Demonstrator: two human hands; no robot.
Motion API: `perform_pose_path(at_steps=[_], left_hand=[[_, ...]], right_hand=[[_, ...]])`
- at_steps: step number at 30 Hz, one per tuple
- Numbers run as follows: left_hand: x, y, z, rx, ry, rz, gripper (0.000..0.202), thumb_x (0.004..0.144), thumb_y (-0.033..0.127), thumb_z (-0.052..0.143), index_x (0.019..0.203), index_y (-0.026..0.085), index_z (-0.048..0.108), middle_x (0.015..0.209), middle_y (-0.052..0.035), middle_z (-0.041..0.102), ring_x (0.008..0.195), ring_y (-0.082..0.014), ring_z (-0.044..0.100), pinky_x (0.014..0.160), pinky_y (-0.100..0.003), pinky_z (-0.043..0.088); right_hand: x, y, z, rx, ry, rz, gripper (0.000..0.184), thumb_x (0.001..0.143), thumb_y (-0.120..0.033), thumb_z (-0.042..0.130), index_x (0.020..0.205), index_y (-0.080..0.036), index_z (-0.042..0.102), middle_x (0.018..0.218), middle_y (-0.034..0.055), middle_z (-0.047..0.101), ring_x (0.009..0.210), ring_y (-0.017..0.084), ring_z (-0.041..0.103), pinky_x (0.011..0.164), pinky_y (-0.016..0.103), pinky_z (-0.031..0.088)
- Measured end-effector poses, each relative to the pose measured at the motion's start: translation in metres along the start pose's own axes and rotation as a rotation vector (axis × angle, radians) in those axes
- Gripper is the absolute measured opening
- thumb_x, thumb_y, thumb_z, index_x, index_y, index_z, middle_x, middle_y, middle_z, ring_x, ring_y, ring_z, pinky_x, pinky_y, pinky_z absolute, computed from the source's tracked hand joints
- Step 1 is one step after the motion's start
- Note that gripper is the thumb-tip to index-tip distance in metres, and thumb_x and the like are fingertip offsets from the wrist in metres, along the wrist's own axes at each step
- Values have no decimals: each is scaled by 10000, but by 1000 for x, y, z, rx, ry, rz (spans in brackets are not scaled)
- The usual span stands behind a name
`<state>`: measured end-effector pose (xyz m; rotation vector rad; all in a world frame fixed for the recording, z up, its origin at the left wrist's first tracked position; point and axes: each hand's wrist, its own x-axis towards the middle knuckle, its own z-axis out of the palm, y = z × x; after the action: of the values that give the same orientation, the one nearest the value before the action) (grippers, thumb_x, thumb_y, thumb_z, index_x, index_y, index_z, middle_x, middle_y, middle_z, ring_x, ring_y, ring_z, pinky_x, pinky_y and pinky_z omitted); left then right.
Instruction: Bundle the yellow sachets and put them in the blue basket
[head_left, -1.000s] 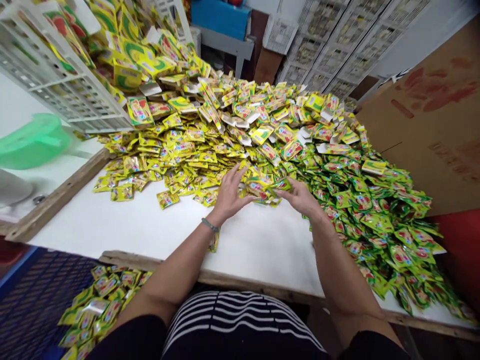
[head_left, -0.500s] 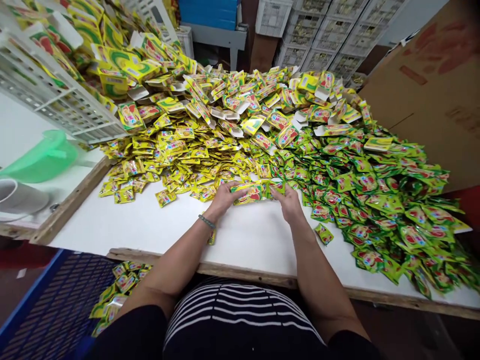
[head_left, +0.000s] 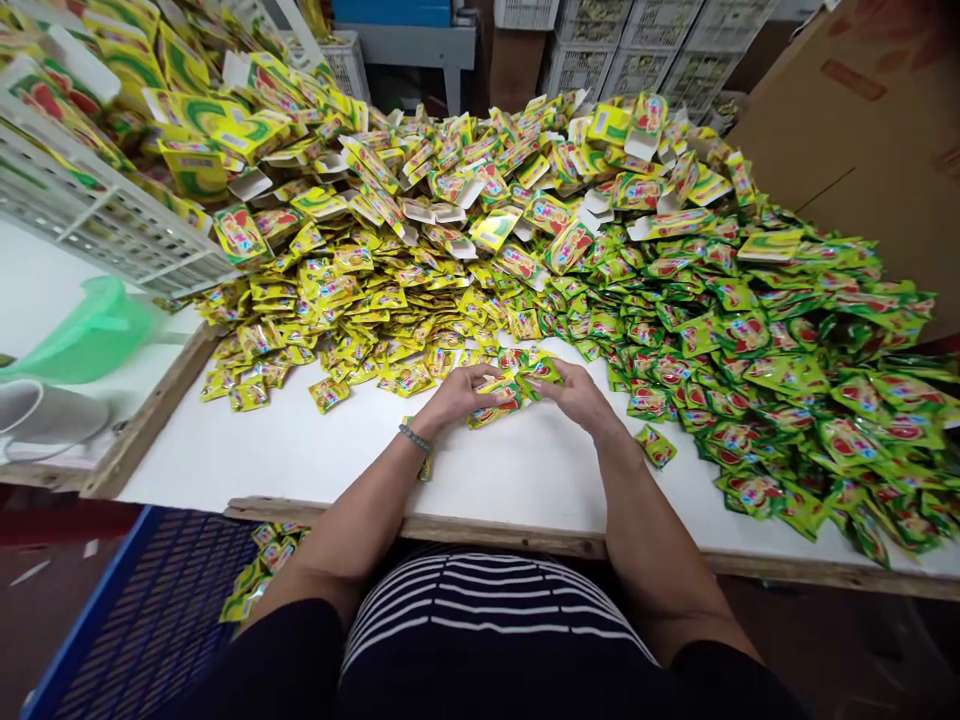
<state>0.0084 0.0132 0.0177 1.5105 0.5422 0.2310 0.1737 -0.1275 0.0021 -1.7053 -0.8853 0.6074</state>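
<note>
your left hand [head_left: 457, 392] and right hand [head_left: 576, 392] are half curled, pinching a small bunch of sachets [head_left: 506, 384] between them, though your fingers hide how tight. the bunch sits over the white table [head_left: 330, 470], right at the edge of the heaps: yellow sachets [head_left: 360, 300] on your left, green sachets [head_left: 757, 345] on your right. a white crate [head_left: 97, 215] and green scoop [head_left: 94, 335] sit off left. packet writing's too small to read, and the green heap runs off the right edge.
</note>
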Motion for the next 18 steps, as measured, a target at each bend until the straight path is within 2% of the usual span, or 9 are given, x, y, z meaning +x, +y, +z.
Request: perform_pose_path(at_steps=[3,6,8,13,15,18], left_hand=[[-2,-1,4,-37,-4,-8,384,543,375,829,838,151,726,691,3,635,608,-111,534,603,-219,389],[-2,-2,5,-22,-13,23,375,559,375,821,849,154,734,729,-13,660,641,-122,555,612,-220,393],[0,-4,6,-17,3,20,386,542,367,829,851,157,734,742,-14,669,649,-124,563,610,-220,395],[5,-9,7,-198,59,-72,481,488,344,857,899,156,695,696,10,652,603,-120,570,581,-226,403],[6,-10,6,-243,90,-92,490,463,327,870,882,152,688,650,19,632,572,-116,561,565,-228,398],[5,-8,5,-279,112,-101,478,446,302,878,851,141,681,612,21,610,549,-112,549,546,-229,385]], right_hand=[[-1,-6,-3,-83,-126,-11,294,675,-416,738,891,-219,707,857,42,700,903,237,617,832,381,497],[-1,-10,-3,-174,-138,-31,226,682,-420,725,804,-232,699,857,38,691,902,241,608,842,381,482],[0,-10,0,-154,-88,-30,237,673,-430,727,796,-231,687,836,30,680,851,226,605,800,368,487],[1,-9,12,138,161,11,345,618,-442,769,823,-214,610,716,-20,614,653,156,564,648,319,489],[1,-10,14,188,221,-27,315,644,-419,761,787,-220,564,700,-34,584,642,140,554,638,303,487],[-1,-12,12,258,251,-66,292,690,-414,728,799,-231,528,778,-22,600,689,143,573,655,303,500]])
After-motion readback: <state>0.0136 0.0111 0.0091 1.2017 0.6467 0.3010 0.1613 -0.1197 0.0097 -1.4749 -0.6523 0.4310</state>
